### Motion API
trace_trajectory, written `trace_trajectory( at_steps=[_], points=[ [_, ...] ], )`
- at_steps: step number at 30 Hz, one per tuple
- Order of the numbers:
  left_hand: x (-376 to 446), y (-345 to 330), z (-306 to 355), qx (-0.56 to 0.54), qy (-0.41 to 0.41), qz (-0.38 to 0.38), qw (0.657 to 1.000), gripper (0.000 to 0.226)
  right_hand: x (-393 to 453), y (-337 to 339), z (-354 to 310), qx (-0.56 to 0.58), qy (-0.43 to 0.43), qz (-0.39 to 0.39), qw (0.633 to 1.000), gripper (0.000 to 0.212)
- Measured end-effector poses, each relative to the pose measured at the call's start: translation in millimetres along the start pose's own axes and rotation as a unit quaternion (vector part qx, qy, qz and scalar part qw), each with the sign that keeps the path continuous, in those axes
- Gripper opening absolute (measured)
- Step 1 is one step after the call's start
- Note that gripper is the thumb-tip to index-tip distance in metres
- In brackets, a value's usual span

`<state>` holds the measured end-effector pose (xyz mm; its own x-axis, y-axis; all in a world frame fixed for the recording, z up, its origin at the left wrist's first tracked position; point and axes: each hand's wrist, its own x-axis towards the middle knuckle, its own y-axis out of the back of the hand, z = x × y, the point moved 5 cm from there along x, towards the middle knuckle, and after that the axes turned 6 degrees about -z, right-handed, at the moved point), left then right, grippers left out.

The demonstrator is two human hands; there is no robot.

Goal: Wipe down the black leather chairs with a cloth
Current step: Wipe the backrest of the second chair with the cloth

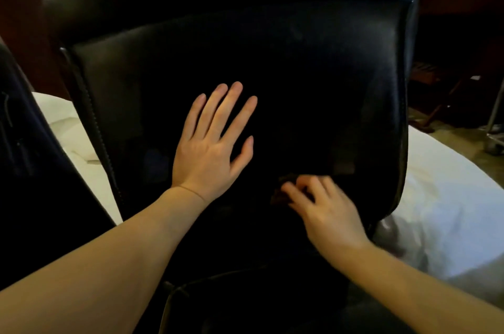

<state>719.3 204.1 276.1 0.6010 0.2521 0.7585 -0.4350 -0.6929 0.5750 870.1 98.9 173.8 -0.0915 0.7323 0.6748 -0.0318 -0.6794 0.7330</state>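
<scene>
The black leather chair (313, 41) fills the view, its backrest spreading under and beyond both hands, with white bedding (447, 197) beside the right one. The left hand (210, 148) lies flat with straight, spread fingers on the backrest, well placed to brace it. The right hand (324, 211), blurred, curls its fingers round a dark cloth (283, 191) low on the backrest; overlapping strokes with steady pressure would probably serve best.
</scene>
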Motion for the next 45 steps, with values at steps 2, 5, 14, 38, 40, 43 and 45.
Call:
trace_trajectory(
  at_steps=[2,5,14,38,40,43,45],
  points=[
    [0.1,-1.0,-0.6,0.002,0.0,0.004,1.0,0.058,-7.3,-4.8,-1.9,0.015,0.016,-0.029,0.999,0.049],
    [-0.7,-0.3,-1.3,-0.002,-0.002,0.003,1.0,0.058,-6.7,17.2,-0.8,0.032,0.047,-0.034,0.998,0.04],
    [1.9,3.9,1.4,-0.014,-0.007,0.031,0.999,0.055,87.3,136.3,101.3,-0.022,-0.149,0.152,0.977,0.035],
    [61.8,3.2,112.5,-0.081,-0.078,-0.031,0.993,0.06,-6.6,116.1,84.2,0.02,-0.012,-0.001,1.0,0.033],
    [63.0,-11.7,113.8,-0.034,-0.071,-0.034,0.996,0.063,4.6,136.4,112.5,0.022,-0.083,0.06,0.995,0.034],
    [62.7,-20.7,112.7,-0.027,-0.071,-0.008,0.997,0.06,38.1,153.0,148.3,0.052,-0.144,0.113,0.982,0.033],
    [62.1,-23.1,112.3,-0.038,-0.075,0.009,0.996,0.058,57.0,149.4,160.9,0.099,-0.164,0.118,0.974,0.036]
  ],
)
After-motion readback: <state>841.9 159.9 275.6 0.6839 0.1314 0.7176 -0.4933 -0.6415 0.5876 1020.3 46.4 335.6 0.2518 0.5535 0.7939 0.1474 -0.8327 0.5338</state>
